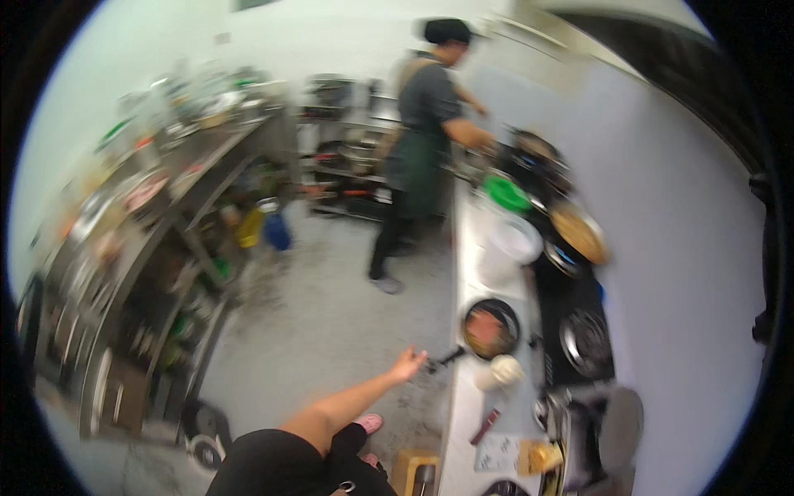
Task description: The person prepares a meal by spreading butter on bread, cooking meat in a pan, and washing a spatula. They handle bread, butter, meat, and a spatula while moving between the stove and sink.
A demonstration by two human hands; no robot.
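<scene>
My left hand point(408, 364) reaches out over the floor beside the counter, fingers loosely apart and blurred. Just beyond its fingertips is the end of the black handle point(445, 359) of a frying pan point(492, 328); a narrow gap seems to separate them. Pinkish-red food point(484, 328) lies in the pan, which sits on the counter. Close to the pan stands a whitish container or bundle point(505, 371), too blurred to name exactly. A dark-red-handled utensil point(486, 426) lies nearer to me. My right hand is out of view.
A co-worker point(428, 124) stands at the far stove. Along the counter point(466, 409) are a green basket point(505, 193), a white tub point(515, 239), a wooden lid or board point(578, 232) and a gas burner point(583, 341). A steel shelf point(180, 217) lines the left; a yellow stool point(414, 465) stands below.
</scene>
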